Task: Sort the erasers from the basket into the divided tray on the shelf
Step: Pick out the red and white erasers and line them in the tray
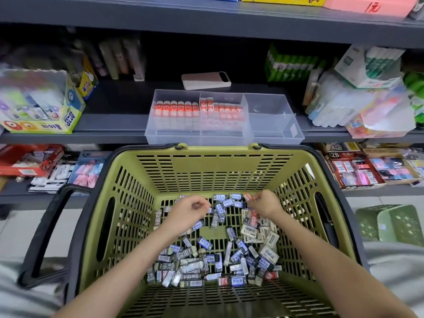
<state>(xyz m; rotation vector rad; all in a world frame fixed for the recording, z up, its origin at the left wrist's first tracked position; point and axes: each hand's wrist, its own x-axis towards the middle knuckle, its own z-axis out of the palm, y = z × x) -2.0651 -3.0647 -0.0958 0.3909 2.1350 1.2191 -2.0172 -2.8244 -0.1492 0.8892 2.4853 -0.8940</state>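
A green basket (128, 203) in front of me holds several loose erasers (206, 265) in dark, blue and white sleeves. My left hand (188, 211) hovers low over the far pile with fingers curled; whether it holds anything is hidden. My right hand (263, 203) pinches a red-and-white eraser (247, 197) just above the pile. On the shelf stands the clear divided tray (275, 134). Its left and middle compartments hold rows of red-and-white erasers (181, 109); its two right compartments hold nothing.
A pale phone-like slab (205, 80) lies behind the tray. A glue box (46, 106) stands on the shelf's left, packets (358, 99) on its right. A lower shelf carries more stationery boxes (358, 171). A green stool (390, 223) stands right of the basket.
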